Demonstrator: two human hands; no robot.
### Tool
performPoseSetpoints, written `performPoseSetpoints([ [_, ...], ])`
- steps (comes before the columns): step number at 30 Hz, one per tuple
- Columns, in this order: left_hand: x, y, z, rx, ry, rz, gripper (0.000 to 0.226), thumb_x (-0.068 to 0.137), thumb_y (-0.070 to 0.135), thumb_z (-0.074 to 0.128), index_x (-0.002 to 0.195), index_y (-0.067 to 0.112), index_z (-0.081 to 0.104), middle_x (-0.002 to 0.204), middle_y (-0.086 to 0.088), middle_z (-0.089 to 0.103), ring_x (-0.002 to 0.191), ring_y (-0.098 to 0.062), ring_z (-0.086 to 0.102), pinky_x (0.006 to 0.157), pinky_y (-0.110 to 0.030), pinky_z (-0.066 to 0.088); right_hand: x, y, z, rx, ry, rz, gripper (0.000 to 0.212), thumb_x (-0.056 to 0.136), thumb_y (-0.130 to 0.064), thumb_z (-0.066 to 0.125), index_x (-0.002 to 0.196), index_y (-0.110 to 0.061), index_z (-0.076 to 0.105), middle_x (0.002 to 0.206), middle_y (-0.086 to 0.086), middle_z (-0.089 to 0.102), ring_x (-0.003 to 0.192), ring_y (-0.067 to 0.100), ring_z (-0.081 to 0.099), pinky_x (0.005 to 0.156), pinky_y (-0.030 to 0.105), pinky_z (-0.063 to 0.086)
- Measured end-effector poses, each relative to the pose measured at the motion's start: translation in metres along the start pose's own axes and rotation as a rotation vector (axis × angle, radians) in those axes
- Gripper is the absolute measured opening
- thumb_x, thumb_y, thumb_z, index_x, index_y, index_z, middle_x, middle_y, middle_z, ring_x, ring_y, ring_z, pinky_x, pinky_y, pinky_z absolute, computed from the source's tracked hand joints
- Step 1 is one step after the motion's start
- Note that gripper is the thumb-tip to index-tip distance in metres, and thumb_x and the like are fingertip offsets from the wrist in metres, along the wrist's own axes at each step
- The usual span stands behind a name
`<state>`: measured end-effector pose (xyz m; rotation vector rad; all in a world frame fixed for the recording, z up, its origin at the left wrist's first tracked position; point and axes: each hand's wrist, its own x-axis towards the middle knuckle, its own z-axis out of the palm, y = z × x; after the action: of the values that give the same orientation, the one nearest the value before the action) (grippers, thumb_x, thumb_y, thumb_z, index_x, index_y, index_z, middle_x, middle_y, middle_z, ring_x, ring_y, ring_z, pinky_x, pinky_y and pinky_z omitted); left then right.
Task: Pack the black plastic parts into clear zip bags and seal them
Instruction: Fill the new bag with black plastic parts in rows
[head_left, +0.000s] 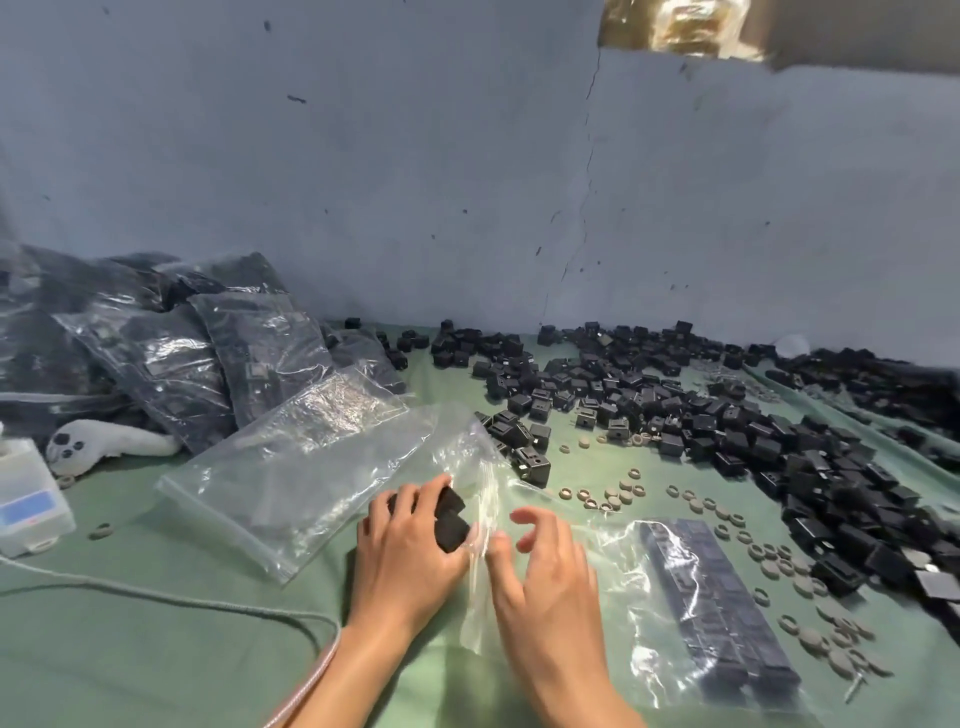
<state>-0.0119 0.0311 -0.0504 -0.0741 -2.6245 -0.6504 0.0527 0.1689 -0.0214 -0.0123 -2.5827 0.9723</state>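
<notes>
Heaped loose on the right lie the small black plastic cube parts (727, 415), two more held at the open mouth of the crumpled clear zip bag (618, 582), neat black rows already packed flat inside.

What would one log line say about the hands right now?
left hand: grips black parts | right hand: at zip bag mouth | zip bag: partly filled

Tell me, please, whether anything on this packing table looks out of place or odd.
Yes: a white plush seal toy lies on the green cloth at the left, beside the filled zip bags; it has no part in packing. A long crack also runs down the wall behind the loose black parts.
</notes>
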Motion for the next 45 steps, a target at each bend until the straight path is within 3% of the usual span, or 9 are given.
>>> performPoseSetpoints([
  [3, 0.003, -0.004, -0.005, -0.325, 0.094, -0.116, 0.064, 0.074, 0.073, 0.043, 0.128, 0.04, 0.05, 0.12, 0.013, 0.058, 0.116, -0.018, 0.048, 0.095, -0.041, 0.046, 0.006, -0.011, 0.006, -0.001, -0.169, 0.103, 0.05, 0.092, -0.073, 0.029, 0.125, -0.036, 0.039, 0.118, -0.013, 0.048, 0.114, 0.009, 0.048, 0.099, 0.035, 0.038],
  [7, 0.004, 0.0, -0.02, -0.999, 0.187, -0.323, 0.045, 0.07, 0.072, 0.056, 0.107, 0.047, 0.06, 0.097, 0.018, 0.069, 0.091, 0.0, 0.063, 0.082, -0.03, 0.051, 0.007, -0.007, 0.005, -0.081, -0.269, 0.173, 0.049, 0.089, -0.064, 0.047, 0.126, -0.034, 0.035, 0.123, -0.008, 0.046, 0.119, 0.015, 0.046, 0.099, 0.037, 0.04],
  [11, 0.012, 0.004, -0.037, -1.786, 0.017, -0.687, 0.045, 0.076, 0.066, 0.057, 0.083, 0.023, 0.07, 0.086, -0.005, 0.067, 0.08, -0.025, 0.061, 0.074, -0.037, 0.05, 0.005, 0.002, 0.008, -0.129, -0.314, 0.131, 0.036, 0.091, -0.051, 0.047, 0.122, -0.032, 0.045, 0.112, -0.009, 0.058, 0.109, 0.015, 0.049, 0.097, 0.037, 0.042],
  [15, 0.008, 0.025, -0.04, -2.29, -0.169, -0.763, 0.048, 0.08, 0.056, 0.061, 0.102, 0.013, 0.062, 0.102, -0.014, 0.063, 0.101, -0.038, 0.059, 0.088, -0.05, 0.045, -0.003, 0.005, 0.011, 0.016, -0.248, 0.159, 0.02, 0.097, -0.043, 0.046, 0.111, -0.032, 0.056, 0.084, -0.007, 0.068, 0.092, 0.016, 0.062, 0.091, 0.038, 0.048],
  [20, -0.007, 0.047, -0.017, -2.352, -0.245, -0.761, 0.05, 0.086, 0.058, 0.054, 0.107, 0.014, 0.062, 0.106, -0.012, 0.063, 0.106, -0.038, 0.056, 0.093, -0.053, 0.046, -0.01, 0.016, 0.011, 0.285, -0.115, 0.226, 0.009, 0.099, -0.034, 0.051, 0.101, -0.031, 0.059, 0.077, -0.003, 0.066, 0.073, 0.009, 0.061, 0.074, 0.035, 0.051],
  [25, -0.021, 0.043, -0.001, -2.262, -0.194, -0.753, 0.056, 0.088, 0.06, 0.052, 0.097, 0.01, 0.075, 0.109, -0.013, 0.07, 0.107, -0.036, 0.061, 0.1, -0.056, 0.045, -0.015, 0.021, 0.014, 0.323, -0.016, 0.237, 0.01, 0.099, -0.03, 0.054, 0.101, -0.029, 0.063, 0.089, -0.007, 0.064, 0.083, 0.01, 0.061, 0.08, 0.038, 0.052],
  [30, -0.021, 0.041, -0.002, -2.148, -0.064, -0.814, 0.043, 0.09, 0.056, 0.048, 0.1, 0.019, 0.069, 0.118, -0.009, 0.07, 0.105, -0.032, 0.064, 0.103, -0.05, 0.042, -0.014, 0.018, 0.012, 0.42, 0.102, 0.284, 0.012, 0.099, -0.025, 0.054, 0.093, -0.025, 0.064, 0.08, -0.001, 0.067, 0.072, 0.021, 0.063, 0.072, 0.048, 0.053],
  [36, -0.025, 0.051, -0.002, -1.952, -0.101, -0.685, 0.025, 0.095, 0.039, 0.051, 0.108, 0.021, 0.063, 0.106, -0.011, 0.068, 0.094, -0.025, 0.063, 0.081, -0.038, 0.05, -0.017, 0.016, 0.012, 0.416, 0.131, 0.23, 0.013, 0.1, -0.031, 0.053, 0.099, -0.024, 0.064, 0.09, -0.007, 0.067, 0.074, 0.014, 0.062, 0.073, 0.042, 0.052],
  [45, -0.026, 0.05, 0.003, -1.928, -0.134, -0.658, 0.026, 0.099, 0.036, 0.045, 0.115, 0.02, 0.06, 0.099, -0.009, 0.068, 0.092, -0.025, 0.063, 0.085, -0.04, 0.05, -0.02, 0.02, 0.012, 0.455, 0.165, 0.212, 0.01, 0.101, -0.035, 0.053, 0.094, -0.031, 0.059, 0.086, -0.007, 0.067, 0.072, 0.015, 0.062, 0.071, 0.042, 0.052],
])
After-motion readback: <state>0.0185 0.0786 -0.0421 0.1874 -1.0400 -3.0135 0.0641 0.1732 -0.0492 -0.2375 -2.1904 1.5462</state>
